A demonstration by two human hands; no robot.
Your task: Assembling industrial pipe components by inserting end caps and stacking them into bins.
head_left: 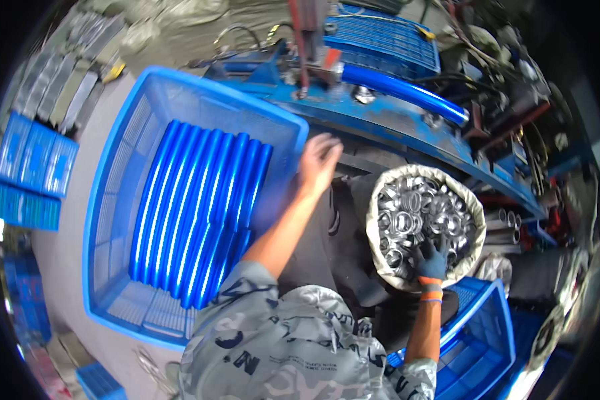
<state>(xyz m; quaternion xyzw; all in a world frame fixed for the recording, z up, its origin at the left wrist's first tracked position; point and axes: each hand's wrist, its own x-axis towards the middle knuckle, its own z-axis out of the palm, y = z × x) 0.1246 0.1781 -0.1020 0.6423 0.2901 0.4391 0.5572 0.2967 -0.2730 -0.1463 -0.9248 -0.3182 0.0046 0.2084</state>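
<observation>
My bare left hand (319, 163) is raised beside the right rim of a large blue crate (200, 83), slightly blurred, its fingers loosely bent and apart with nothing seen in them. In the crate lie several shiny blue metal tubes (193, 200), side by side in layers. My right hand (433, 261), in a dark glove with an orange cuff, reaches into a pale cloth sack (373, 230) full of silvery metal rings (413, 200). Its fingers are spread over the rings, their tips partly hidden among them.
Ahead runs a blue metal workbench (407, 130) with a blue tube (403, 93) lying along its fixtures. A blue basket (380, 40) stands behind it. Close on my right is another blue crate (487, 327). Plain metal tubes (503, 227) lie beyond the sack. Stacked blue crates (33, 160) stand far left.
</observation>
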